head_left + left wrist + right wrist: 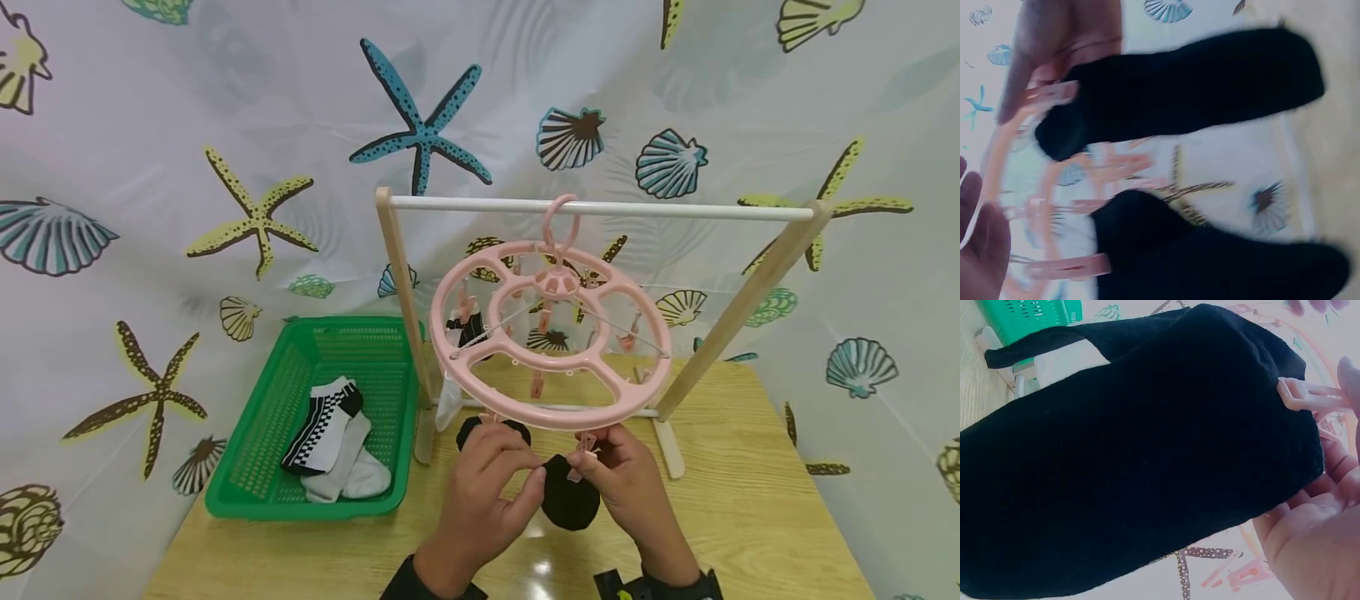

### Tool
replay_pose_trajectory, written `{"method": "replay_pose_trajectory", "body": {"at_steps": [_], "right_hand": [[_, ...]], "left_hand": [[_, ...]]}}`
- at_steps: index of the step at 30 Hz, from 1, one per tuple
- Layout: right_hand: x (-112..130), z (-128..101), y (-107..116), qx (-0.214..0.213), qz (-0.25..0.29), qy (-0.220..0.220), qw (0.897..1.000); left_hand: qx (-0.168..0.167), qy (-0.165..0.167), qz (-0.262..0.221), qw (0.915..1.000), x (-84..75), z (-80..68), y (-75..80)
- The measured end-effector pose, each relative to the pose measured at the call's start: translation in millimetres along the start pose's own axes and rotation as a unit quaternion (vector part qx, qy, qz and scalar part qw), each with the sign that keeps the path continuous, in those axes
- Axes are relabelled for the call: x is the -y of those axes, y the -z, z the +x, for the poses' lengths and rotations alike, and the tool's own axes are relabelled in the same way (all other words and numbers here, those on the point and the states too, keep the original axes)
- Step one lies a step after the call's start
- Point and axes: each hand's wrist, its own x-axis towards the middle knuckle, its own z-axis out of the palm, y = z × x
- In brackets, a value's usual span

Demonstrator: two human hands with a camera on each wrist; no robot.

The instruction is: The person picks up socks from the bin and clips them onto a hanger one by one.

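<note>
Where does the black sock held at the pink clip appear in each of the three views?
Head: the black sock hangs low at centre, between both hands.
Left wrist: it lies across the top.
Right wrist: it fills most of the picture.
Shared landmark: the pink clip on its edge.

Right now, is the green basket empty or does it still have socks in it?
Not empty. The green basket holds a checkered black-and-white sock lying over white socks, seen in the head view.
</note>
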Motion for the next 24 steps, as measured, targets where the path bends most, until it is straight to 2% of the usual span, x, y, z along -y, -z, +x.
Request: {"method": "replay_pose_trajectory", "body": {"at_steps": [2, 4, 7, 11, 13, 15, 20, 24], "right_hand": [[0, 0, 0, 0.002, 0.001, 0.002, 1.0], [1, 0, -1, 0.002, -0.001, 0.005, 1.0], [1, 0, -4, -0.002, -0.003, 0.006, 1.0], [-1, -2, -7, -0.016, -0.011, 0.0, 1.0], [0, -2, -8, -0.019, -0.015, -0.001, 1.0], [3, -1, -8, -0.018, -0.023, 0.004, 1.0], [18, 1, -9, -0.024, -0.076, 0.01, 0.997], [19, 0, -7, -0.058, -0.142, -0.009, 0.988]], "left_hand": [[-0.021, -0.036, 0.044, 0.9981, -4.7, 12.5, 7.4], [-0.019, -0.034, 0.088, 0.9954, -7.8, 22.1, 12.6], [0.02, 0.004, 0.155, 0.9878, -7.5, 30.7, 15.1], [0.08, 0.06, 0.212, 0.9722, -3.4, 34.8, 11.9], [0.086, 0.075, 0.219, 0.9689, -1.1, 35.0, 9.3], [0.083, 0.082, 0.218, 0.969, 1.3, 34.4, 7.4], [0.072, 0.083, 0.194, 0.9749, 6.4, 33.2, 7.9], [0.067, 0.079, 0.17, 0.98, 9.4, 33.6, 10.5]]}}
